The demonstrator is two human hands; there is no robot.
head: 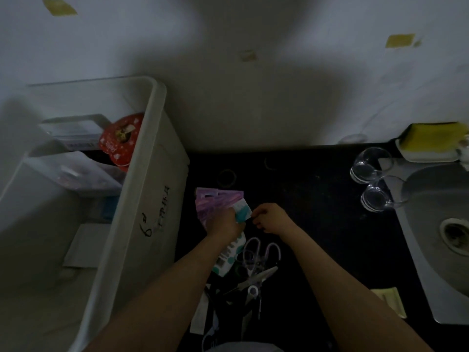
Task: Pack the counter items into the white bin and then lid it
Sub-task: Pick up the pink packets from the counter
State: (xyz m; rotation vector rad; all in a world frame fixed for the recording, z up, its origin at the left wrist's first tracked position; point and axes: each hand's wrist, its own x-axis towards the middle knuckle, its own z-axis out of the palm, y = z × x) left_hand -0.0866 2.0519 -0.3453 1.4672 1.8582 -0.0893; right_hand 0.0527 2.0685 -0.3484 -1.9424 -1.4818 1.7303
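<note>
So the purple packets (215, 203) were fanned out on the dark bench (317, 199), just beside the white bin (157, 158), and were gripped by the left hand (224, 222) along with a teal-and-white card (242, 212). The right hand (270, 217) was curled closed, pinching that card's right edge. The bin lay to the left of both hands, with the left hand nearer, so a short leftward carry was probably called for. The packets' long axis ran roughly left to right, pointing toward the bin wall. Scissors (258, 270) were left lying near the wrists, handles away from the person. No lid could be seen.
</note>
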